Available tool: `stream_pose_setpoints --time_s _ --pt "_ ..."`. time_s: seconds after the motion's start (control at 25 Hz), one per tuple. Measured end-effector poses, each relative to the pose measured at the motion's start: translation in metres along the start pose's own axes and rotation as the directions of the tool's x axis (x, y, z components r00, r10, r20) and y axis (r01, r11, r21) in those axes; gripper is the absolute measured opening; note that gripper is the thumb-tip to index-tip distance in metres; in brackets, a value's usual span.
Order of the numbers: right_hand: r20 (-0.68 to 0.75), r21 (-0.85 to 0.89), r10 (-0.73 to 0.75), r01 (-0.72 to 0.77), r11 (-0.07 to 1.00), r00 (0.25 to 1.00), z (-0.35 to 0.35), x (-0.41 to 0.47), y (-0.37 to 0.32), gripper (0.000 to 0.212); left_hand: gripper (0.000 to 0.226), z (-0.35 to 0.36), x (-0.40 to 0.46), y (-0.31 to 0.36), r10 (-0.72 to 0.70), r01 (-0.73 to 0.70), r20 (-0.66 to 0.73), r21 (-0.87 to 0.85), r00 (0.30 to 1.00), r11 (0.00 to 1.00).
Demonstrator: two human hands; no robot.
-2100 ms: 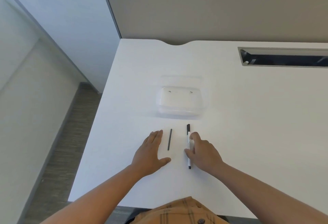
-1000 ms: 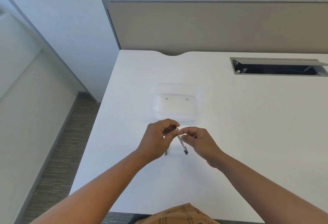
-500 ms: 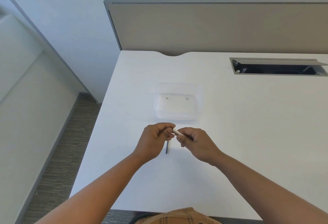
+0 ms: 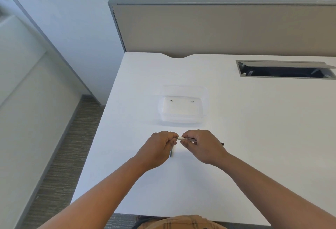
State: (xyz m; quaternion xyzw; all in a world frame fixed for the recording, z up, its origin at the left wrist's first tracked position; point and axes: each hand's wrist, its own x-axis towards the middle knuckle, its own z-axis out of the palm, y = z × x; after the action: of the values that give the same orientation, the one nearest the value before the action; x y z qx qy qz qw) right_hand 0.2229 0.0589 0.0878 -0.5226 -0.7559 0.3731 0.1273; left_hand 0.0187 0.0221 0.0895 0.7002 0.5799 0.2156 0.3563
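Pen (image 4: 187, 139) — held level above the tabletop (image 4: 254, 138), toward its near edge; left hand (image 4: 160, 147) pinches the white end, right hand (image 4: 201, 145) grips the barrel; step, likely: opening the pen; next — a straight, steady pull apart; thin dark rod (image 4: 171, 153) lies beneath.

The pen (image 4: 185, 138) is lying between the left hand (image 4: 160, 147) and right hand (image 4: 201, 145) above the desk (image 4: 254, 119). The refill (image 4: 171, 153) is lying beneath them, and the plastic container (image 4: 181, 109) is sitting behind.

One pen (image 4: 182, 138), one dark stick (image 4: 171, 153), one clear box (image 4: 181, 111), one desk (image 4: 254, 138)
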Motion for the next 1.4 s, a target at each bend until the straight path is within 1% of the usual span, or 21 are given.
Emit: stream_pose_setpoints --time_s 0.08,0.2,0.32,0.44,0.52,0.6,0.8,1.0,1.16,1.4 --pt "-0.002 -0.048 -0.009 0.008 0.999 1.0 0.0 0.0 -0.001 0.021 0.024 0.0 0.0 0.001 0.005 -0.006 0.03 0.049 1.0 0.999" --pt "0.008 -0.093 -0.023 0.023 0.995 1.0 -0.002 -0.002 -0.005 0.033 0.026 0.0 0.002 0.004 0.012 -0.019 0.071 0.096 0.997 0.995" --pt "0.021 -0.166 -0.043 0.046 0.985 0.999 -0.003 -0.004 -0.009 0.039 0.021 -0.001 0.005 0.005 -0.029 0.019 0.102 0.103 0.994 0.994" --pt "0.021 -0.26 -0.069 0.072 0.963 0.997 -0.004 -0.003 -0.011 0.036 0.021 -0.004 0.008 0.008 -0.049 0.01 0.176 0.218 0.983 0.976" --pt "0.052 -0.271 -0.064 0.076 0.96 0.997 -0.003 -0.003 -0.012 0.034 0.025 -0.003 0.01 0.012 -0.036 -0.04 0.223 0.33 0.974 0.943" --pt "0.101 -0.261 -0.039 0.064 0.963 0.994 -0.001 -0.004 -0.013 0.031 0.024 0.001 0.01 0.014 -0.01 -0.092 0.238 0.414 0.971 0.905" --pt "0.133 -0.29 -0.067 0.103 0.952 0.989 0.003 -0.01 -0.012 0.031 0.029 0.003 0.011 0.018 0.034 -0.159 0.221 0.574 0.975 0.803" --pt "0.136 -0.259 -0.07 0.104 0.96 0.988 0.004 -0.015 -0.015 0.022 0.034 0.008 0.013 0.019 0.053 -0.139 0.152 0.645 0.987 0.752" --pt "0.14 -0.241 -0.078 0.111 0.964 0.987 0.007 -0.018 -0.015 0.02 0.035 0.01 0.013 0.016 0.055 -0.132 0.135 0.668 0.989 0.732" --pt "0.127 -0.231 -0.087 0.115 0.966 0.988 0.012 -0.02 -0.013 0.02 0.034 0.012 0.011 0.019 0.034 -0.109 0.125 0.658 0.992 0.745"
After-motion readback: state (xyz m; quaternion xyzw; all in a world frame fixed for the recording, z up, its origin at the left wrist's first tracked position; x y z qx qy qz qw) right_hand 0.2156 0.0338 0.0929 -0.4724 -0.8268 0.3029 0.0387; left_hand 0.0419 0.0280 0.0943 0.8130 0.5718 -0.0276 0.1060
